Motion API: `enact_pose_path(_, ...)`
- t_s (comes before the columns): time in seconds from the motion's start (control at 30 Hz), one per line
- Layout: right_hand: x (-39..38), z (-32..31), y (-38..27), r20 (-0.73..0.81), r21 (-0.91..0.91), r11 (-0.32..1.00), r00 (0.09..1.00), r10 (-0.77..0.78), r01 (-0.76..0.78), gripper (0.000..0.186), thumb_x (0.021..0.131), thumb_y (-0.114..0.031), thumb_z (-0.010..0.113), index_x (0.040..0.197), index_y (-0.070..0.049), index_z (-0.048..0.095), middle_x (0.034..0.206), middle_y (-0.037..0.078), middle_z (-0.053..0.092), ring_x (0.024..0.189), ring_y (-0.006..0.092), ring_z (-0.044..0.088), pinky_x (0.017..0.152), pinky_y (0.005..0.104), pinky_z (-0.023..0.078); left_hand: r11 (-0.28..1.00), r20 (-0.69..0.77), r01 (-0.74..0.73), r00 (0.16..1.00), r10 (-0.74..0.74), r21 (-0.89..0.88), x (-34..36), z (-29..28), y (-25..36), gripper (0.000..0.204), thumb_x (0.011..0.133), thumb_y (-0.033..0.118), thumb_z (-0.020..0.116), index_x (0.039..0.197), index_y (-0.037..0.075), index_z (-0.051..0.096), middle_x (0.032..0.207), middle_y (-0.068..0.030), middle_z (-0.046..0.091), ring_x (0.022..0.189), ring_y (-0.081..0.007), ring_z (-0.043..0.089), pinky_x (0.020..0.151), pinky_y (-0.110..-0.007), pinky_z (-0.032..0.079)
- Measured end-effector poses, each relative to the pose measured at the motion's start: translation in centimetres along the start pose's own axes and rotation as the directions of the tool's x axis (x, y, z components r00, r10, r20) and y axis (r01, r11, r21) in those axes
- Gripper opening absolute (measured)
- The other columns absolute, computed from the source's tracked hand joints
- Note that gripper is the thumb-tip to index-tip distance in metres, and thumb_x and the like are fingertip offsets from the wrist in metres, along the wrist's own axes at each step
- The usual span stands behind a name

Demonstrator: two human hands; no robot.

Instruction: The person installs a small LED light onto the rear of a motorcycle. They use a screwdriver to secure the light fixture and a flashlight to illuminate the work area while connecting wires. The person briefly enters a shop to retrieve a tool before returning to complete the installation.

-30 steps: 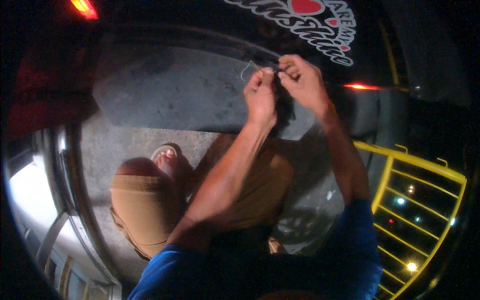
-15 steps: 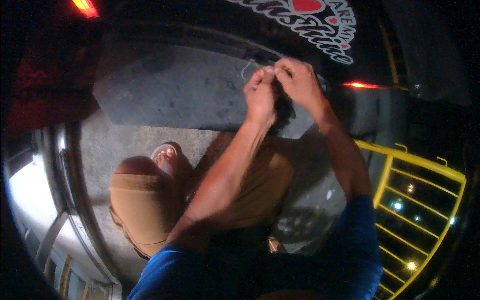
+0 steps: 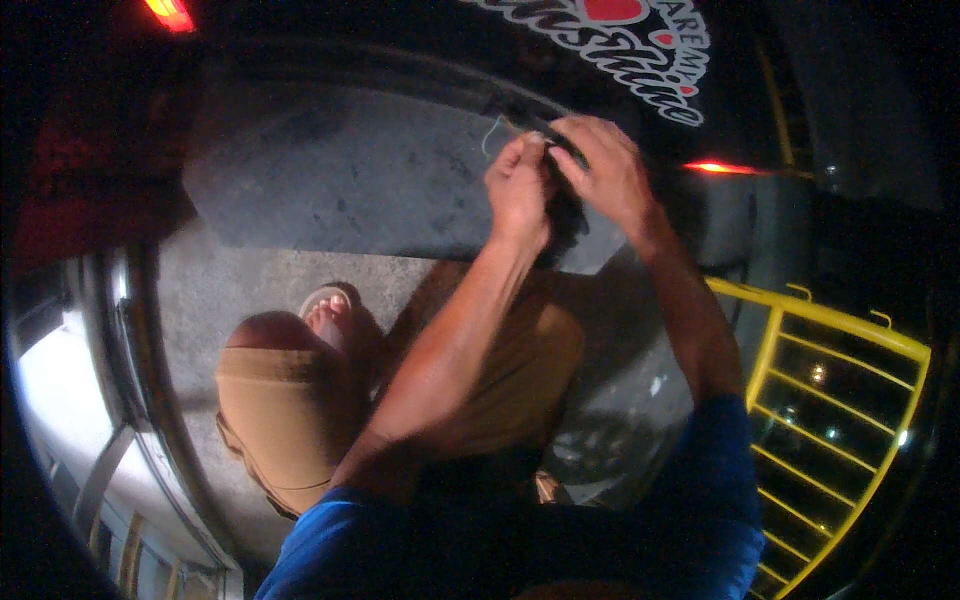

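Observation:
Just above the middle of the view, my left hand point(image 3: 518, 190) pinches a thin pale wire point(image 3: 489, 135), which loops out to the left of the fingertips. My right hand point(image 3: 602, 172) is beside it, fingers bent and closed in near my left thumb; what they hold is too small to make out. Both hands are over a dark grey, speckled panel point(image 3: 330, 175) with straight edges, at the foot of a black vehicle body point(image 3: 420, 35).
My bent knee point(image 3: 280, 410) and sandalled foot point(image 3: 330, 315) are over concrete point(image 3: 240, 280). A yellow metal railing point(image 3: 820, 325) is at the right, a pale barred structure point(image 3: 65, 390) at the lower left. Red lights point(image 3: 170, 14) glow on the vehicle, below a lettered heart decal point(image 3: 612, 10).
My right hand's fingers have shifted slightly, curling down and in toward my left thumb, then up a little along it. My left hand stays nearly in place with the wire.

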State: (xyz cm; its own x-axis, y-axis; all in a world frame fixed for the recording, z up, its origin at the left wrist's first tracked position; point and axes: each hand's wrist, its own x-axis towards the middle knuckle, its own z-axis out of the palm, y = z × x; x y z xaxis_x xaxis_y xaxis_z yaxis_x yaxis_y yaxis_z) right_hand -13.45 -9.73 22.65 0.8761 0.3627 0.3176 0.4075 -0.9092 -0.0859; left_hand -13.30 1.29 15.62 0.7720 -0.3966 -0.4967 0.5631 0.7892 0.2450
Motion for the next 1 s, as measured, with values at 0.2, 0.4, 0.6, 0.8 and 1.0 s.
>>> enact_pose_path(0.2, -0.3, 1.2, 1.4, 0.014, -0.042, 0.989, 0.990, -0.138, 0.138, 0.020, 0.082, -0.015, 0.069, 0.098, -0.005, 0.063, 0.100, 0.011, 0.064, 0.087, 0.0315, 0.061, 0.076, 0.0394, 0.048, 0.999, 0.031, -0.028, 0.999, 0.027, 0.037, 0.1, -0.1, 0.1, 0.010, 0.095, 0.019, 0.057, 0.088, 0.013, 0.057, 0.067, 0.0053, 0.051, 0.054, -0.0047, 0.043, 0.044, -0.020, 0.033)
enact_pose_path(0.4, 0.9, 2.0, 1.0, 0.543, 0.412, 0.472, 0.626, 0.559, -0.780, 0.017, 0.086, -0.019, 0.059, 0.080, -0.003, 0.060, 0.074, 0.007, 0.060, 0.057, 0.0165, 0.056, 0.053, 0.0316, 0.043, 0.998, 0.027, -0.031, 0.999, 0.030, 0.059, -0.3, 0.6, 0.4, 0.011, 0.096, 0.019, 0.056, 0.087, 0.013, 0.058, 0.069, 0.0050, 0.054, 0.054, -0.0053, 0.046, 0.046, -0.020, 0.036)
enact_pose_path(0.6, 0.7, 2.0, 1.5, 0.695, 0.588, -0.078, 0.455, 0.557, -0.805, 0.014, 0.083, -0.015, 0.062, 0.086, -0.001, 0.063, 0.075, 0.005, 0.060, 0.057, 0.0137, 0.055, 0.054, 0.0271, 0.043, 0.999, 0.047, -0.028, 0.999, 0.026, 0.046, -0.2, 0.5, 0.3, 0.011, 0.095, 0.018, 0.056, 0.086, 0.012, 0.058, 0.070, 0.0041, 0.054, 0.056, -0.0060, 0.047, 0.047, -0.021, 0.037)
enact_pose_path(0.8, 0.1, 0.1, -0.8, 0.071, 0.119, 0.962, 0.969, 0.239, -0.246, 0.029, 0.079, -0.012, 0.070, 0.105, -0.004, 0.062, 0.103, 0.011, 0.062, 0.084, 0.0244, 0.062, 0.075, 0.0377, 0.049, 1.000, -0.011, 0.010, 1.000, -0.010, 0.002, -0.3, 0.8, 0.4, 0.011, 0.094, 0.018, 0.057, 0.085, 0.013, 0.058, 0.067, 0.0046, 0.051, 0.056, -0.0057, 0.044, 0.046, -0.021, 0.036)
enact_pose_path(1.0, -0.5, 1.4, 1.0, -0.044, -0.093, 0.993, 0.996, -0.081, 0.076, 0.022, 0.078, -0.015, 0.072, 0.098, -0.007, 0.064, 0.098, 0.006, 0.065, 0.086, 0.0266, 0.062, 0.079, 0.0385, 0.046, 0.997, 0.028, -0.006, 1.000, 0.004, 0.074, 0.4, -0.2, 0.1, 0.011, 0.095, 0.019, 0.057, 0.085, 0.013, 0.058, 0.068, 0.0052, 0.051, 0.056, -0.0052, 0.045, 0.046, -0.020, 0.035)
